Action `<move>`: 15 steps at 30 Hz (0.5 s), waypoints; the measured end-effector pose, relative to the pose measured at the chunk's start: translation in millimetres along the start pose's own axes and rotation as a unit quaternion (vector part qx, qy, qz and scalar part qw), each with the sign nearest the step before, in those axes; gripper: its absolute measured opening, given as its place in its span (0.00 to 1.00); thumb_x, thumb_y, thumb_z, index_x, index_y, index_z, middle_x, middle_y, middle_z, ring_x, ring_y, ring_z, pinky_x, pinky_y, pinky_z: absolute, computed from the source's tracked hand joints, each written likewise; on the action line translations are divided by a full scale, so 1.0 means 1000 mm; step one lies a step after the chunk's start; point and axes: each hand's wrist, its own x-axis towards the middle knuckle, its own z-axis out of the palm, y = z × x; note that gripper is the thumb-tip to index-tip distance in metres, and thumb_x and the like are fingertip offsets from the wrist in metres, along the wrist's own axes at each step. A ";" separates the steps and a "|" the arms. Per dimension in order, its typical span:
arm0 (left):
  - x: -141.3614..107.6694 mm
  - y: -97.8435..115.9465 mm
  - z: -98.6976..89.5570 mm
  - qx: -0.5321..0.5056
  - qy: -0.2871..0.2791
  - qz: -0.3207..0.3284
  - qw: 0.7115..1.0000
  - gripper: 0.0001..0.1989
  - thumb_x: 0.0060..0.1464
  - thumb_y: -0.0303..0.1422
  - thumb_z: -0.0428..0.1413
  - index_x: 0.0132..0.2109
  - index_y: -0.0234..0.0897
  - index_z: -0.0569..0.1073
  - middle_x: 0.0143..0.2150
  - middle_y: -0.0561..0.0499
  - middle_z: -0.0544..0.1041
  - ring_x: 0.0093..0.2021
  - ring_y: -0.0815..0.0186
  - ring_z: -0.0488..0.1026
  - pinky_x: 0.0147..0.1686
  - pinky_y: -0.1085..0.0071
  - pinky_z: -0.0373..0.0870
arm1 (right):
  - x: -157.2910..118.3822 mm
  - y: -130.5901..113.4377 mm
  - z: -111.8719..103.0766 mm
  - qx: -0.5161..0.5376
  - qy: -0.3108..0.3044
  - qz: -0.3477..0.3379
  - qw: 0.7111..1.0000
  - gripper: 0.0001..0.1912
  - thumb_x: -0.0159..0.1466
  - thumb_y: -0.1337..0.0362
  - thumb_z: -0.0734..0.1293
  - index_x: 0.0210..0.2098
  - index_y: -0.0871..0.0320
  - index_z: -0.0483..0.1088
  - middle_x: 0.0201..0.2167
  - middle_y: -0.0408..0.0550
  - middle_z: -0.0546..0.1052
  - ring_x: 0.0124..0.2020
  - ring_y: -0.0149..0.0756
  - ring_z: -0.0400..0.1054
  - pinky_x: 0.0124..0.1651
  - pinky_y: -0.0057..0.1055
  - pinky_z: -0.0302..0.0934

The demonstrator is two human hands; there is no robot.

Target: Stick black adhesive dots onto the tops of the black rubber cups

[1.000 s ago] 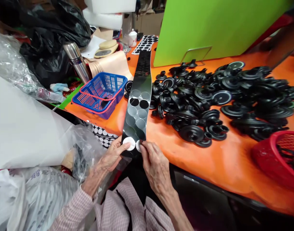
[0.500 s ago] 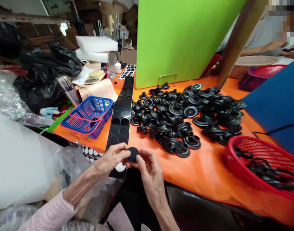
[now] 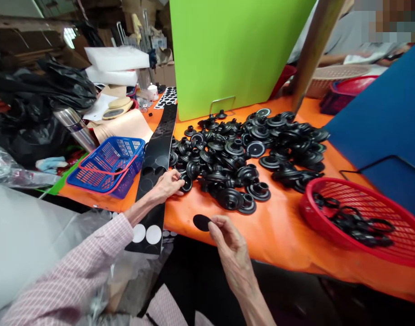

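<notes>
From the head view, I read the step in hand as handling thin black discs from a long glossy black backing strip (image 3: 156, 156), which runs down the middle of the frame and over the near edge of the orange counter (image 3: 287, 256); the right hand (image 3: 229, 240) is narrow, its thumb and fingertips pinching one black disc (image 3: 201, 222) just above the counter; the left hand (image 3: 166, 186) lies across the strip, fingers curled against a black rubber fitting (image 3: 186, 183) at the edge of a heap of such fittings (image 3: 239, 156); I cannot tell whether it has hold of that fitting; two white discs (image 3: 146, 234) sit on the strip's lower end; left of the strip stands a blue plastic basket (image 3: 92, 177), and I cannot make out anything inside; at lower right, a red plastic basket (image 3: 333, 183) holds tangled black rubber rings (image 3: 353, 225); a woven basket (image 3: 340, 74) sits at upper right.
</notes>
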 end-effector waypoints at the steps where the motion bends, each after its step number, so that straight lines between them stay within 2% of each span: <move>1: -0.006 -0.004 -0.004 -0.013 -0.006 -0.006 1.000 0.09 0.48 0.29 0.61 0.31 0.35 0.66 0.27 0.55 0.71 0.26 0.70 0.74 0.28 0.73 0.74 | 0.002 0.001 -0.001 -0.003 -0.004 0.002 1.000 0.14 0.61 0.50 0.66 0.36 0.54 0.70 0.32 0.45 0.73 0.35 0.35 0.68 0.40 0.32 0.64; 5: -0.030 -0.012 -0.013 -0.062 -0.049 -0.038 0.996 0.07 0.53 0.27 0.56 0.30 0.34 0.64 0.27 0.52 0.73 0.25 0.71 0.75 0.28 0.73 0.75 | 0.011 -0.005 0.004 -0.004 -0.008 -0.018 1.000 0.13 0.61 0.52 0.66 0.38 0.54 0.70 0.35 0.46 0.74 0.37 0.36 0.69 0.42 0.32 0.64; 8: -0.043 -0.014 -0.011 -0.068 -0.072 -0.042 0.994 0.07 0.53 0.28 0.55 0.30 0.34 0.64 0.26 0.52 0.73 0.23 0.69 0.74 0.26 0.73 0.72 | 0.019 -0.019 0.016 0.071 -0.009 -0.014 0.997 0.13 0.60 0.53 0.68 0.37 0.55 0.68 0.33 0.44 0.73 0.32 0.32 0.68 0.37 0.30 0.64; 10: -0.051 -0.016 -0.008 -0.021 -0.080 -0.008 0.997 0.05 0.52 0.30 0.56 0.32 0.35 0.66 0.24 0.54 0.73 0.22 0.70 0.72 0.24 0.75 0.69 | 0.026 -0.026 0.028 0.129 -0.014 -0.014 0.992 0.14 0.59 0.54 0.69 0.38 0.55 0.66 0.33 0.43 0.73 0.32 0.31 0.68 0.37 0.29 0.65; 13: -0.065 -0.023 -0.006 0.075 -0.066 0.077 0.992 0.04 0.52 0.32 0.54 0.36 0.37 0.69 0.23 0.56 0.72 0.22 0.70 0.70 0.23 0.75 0.65 | 0.044 -0.024 0.049 0.189 -0.021 -0.025 0.981 0.14 0.58 0.55 0.70 0.38 0.55 0.66 0.34 0.42 0.72 0.33 0.31 0.68 0.40 0.30 0.65; 15: -0.074 -0.028 -0.007 0.073 -0.048 0.081 0.993 0.04 0.53 0.32 0.53 0.36 0.37 0.69 0.24 0.55 0.72 0.23 0.69 0.71 0.24 0.75 0.65 | 0.059 -0.018 0.061 0.194 0.007 -0.040 0.980 0.14 0.57 0.55 0.70 0.35 0.55 0.65 0.32 0.41 0.70 0.33 0.30 0.67 0.41 0.29 0.64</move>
